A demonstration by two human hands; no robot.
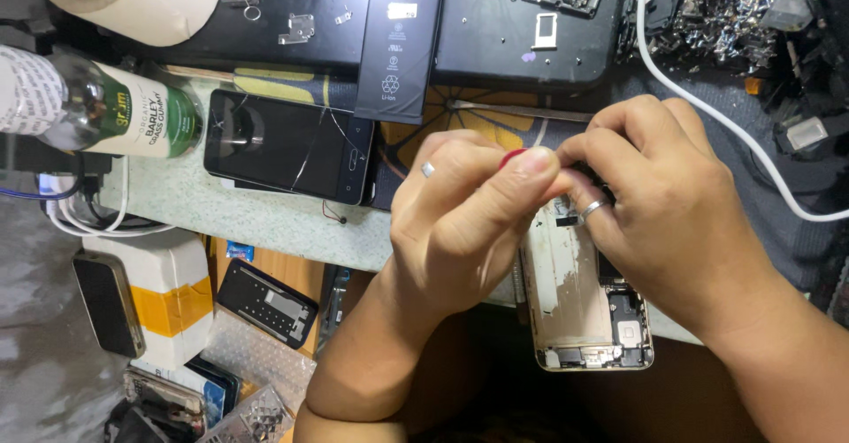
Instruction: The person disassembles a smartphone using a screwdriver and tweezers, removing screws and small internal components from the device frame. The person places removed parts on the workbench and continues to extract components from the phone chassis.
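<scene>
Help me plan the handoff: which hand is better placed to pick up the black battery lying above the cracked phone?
Probably the left hand. It is on the side nearer the black battery and cracked phone. The right hand lies farther off, over the opened phone shell. Both are pinching something small and red.

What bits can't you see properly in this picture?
Head view only:
- The red thing pinched in the left hand: mostly covered by fingers.
- The top of the opened phone shell: hidden under both hands.
- What the right hand grips: hidden by its own fingers.
- The bottle: cut off by the left edge.
</scene>
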